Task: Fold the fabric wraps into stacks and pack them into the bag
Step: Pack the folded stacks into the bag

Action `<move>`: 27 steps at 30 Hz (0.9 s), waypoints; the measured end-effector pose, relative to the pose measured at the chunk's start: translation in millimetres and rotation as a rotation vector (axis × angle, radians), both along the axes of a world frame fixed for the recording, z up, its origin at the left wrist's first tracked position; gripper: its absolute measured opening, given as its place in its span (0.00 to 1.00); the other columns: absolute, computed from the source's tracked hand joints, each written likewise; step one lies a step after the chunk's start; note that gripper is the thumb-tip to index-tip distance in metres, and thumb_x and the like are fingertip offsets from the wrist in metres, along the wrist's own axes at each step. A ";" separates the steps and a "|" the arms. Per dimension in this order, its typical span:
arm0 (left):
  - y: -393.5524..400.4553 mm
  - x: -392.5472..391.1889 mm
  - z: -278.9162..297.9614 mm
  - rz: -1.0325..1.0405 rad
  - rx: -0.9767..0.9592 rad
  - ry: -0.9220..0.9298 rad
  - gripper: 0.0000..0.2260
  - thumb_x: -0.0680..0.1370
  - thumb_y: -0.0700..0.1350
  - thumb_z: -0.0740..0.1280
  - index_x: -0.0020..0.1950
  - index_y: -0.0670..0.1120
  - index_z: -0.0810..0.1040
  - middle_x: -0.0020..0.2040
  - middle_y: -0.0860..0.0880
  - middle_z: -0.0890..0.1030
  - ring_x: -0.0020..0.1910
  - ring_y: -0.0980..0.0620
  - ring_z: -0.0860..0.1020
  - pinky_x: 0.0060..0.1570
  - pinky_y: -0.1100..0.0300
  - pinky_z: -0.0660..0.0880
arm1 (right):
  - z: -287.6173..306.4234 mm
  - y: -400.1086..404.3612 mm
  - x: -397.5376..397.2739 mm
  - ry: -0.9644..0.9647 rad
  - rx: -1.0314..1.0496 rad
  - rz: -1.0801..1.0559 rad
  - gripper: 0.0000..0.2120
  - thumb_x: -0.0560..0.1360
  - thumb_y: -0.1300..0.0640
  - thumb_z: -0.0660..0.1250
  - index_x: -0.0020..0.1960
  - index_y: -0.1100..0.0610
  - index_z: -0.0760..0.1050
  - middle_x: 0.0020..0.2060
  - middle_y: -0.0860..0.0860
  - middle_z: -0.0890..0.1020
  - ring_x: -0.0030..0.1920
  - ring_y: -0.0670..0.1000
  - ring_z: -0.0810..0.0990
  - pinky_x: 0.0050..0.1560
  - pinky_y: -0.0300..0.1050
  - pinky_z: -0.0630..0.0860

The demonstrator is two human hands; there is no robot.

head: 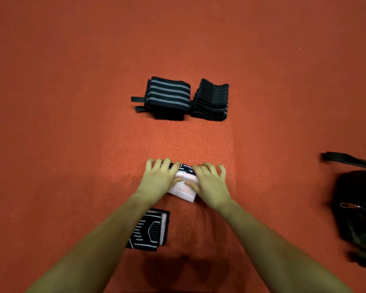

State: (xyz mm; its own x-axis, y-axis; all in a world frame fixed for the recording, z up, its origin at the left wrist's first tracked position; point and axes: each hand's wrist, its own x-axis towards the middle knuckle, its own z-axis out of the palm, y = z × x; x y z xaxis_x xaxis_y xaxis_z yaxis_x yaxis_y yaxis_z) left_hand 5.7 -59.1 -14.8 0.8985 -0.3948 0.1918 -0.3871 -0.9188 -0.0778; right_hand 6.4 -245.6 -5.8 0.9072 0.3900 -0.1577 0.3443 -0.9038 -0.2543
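A pink and black fabric wrap point(183, 190) lies folded on the red carpet in front of me. My left hand point(160, 177) and my right hand point(209, 180) both grip it, fingers curled over its far edge and thumbs on its pink top. A folded black wrap with white lines point(150, 230) lies nearer me, partly under my left forearm. Farther off stand two stacks: a black stack with grey stripes point(167, 97) on the left, with loose straps at its left side, and a black stack with thin stripes point(211, 100) on the right. A black bag point(356, 210) lies at the right edge.
The red carpet point(72, 123) fills the whole view. The bag's black strap point(347, 158) stretches out behind it at the right, and a zip pull point(350, 205) shows on its side.
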 end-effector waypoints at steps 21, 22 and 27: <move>-231.0 28.2 96.1 -0.108 -0.226 -0.056 0.19 0.77 0.57 0.56 0.61 0.46 0.69 0.51 0.46 0.81 0.42 0.47 0.80 0.46 0.53 0.61 | 79.4 -230.0 -2.8 -0.399 0.170 -0.275 0.22 0.75 0.39 0.55 0.58 0.51 0.78 0.46 0.45 0.81 0.51 0.50 0.69 0.54 0.49 0.56; -252.8 30.7 101.9 -0.114 -0.264 -0.011 0.19 0.77 0.57 0.56 0.62 0.46 0.68 0.52 0.45 0.81 0.44 0.47 0.80 0.46 0.53 0.61 | 85.5 -248.7 -4.3 -0.407 0.170 -0.315 0.22 0.75 0.39 0.55 0.58 0.51 0.78 0.45 0.45 0.81 0.50 0.50 0.68 0.53 0.49 0.56; -359.2 40.9 124.8 -0.185 -0.322 0.069 0.17 0.78 0.57 0.55 0.62 0.50 0.68 0.53 0.45 0.80 0.43 0.46 0.79 0.44 0.51 0.64 | 106.1 -341.4 -11.5 -0.409 0.210 -0.498 0.23 0.76 0.39 0.55 0.59 0.51 0.78 0.45 0.44 0.80 0.50 0.49 0.66 0.55 0.49 0.54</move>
